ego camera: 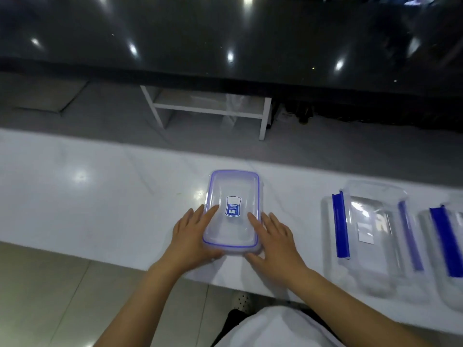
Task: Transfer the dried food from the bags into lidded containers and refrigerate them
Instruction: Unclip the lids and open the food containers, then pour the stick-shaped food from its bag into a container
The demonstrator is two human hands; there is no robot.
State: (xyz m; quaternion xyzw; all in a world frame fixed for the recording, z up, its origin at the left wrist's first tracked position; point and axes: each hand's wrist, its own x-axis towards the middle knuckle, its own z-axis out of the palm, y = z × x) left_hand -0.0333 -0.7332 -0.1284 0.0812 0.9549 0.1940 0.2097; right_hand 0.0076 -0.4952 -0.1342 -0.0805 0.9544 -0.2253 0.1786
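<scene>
A clear rectangular container (233, 191) with a blue-rimmed lid and a blue label stands on the white counter (100, 196), near its front edge. My left hand (193, 236) lies against its left side, fingers straight on the lid's edge, thumb under the near corner. My right hand (273, 239) mirrors it on the right side, fingers flat on the lid. To the right lie two clear bags with blue zip strips, one (370, 234) nearer and one (448, 246) cut by the frame edge. Their contents cannot be made out.
Beyond the counter is a grey floor with a white low shelf frame (208, 108) and a dark glossy table (225, 46) above it. The counter's front edge runs just below my wrists.
</scene>
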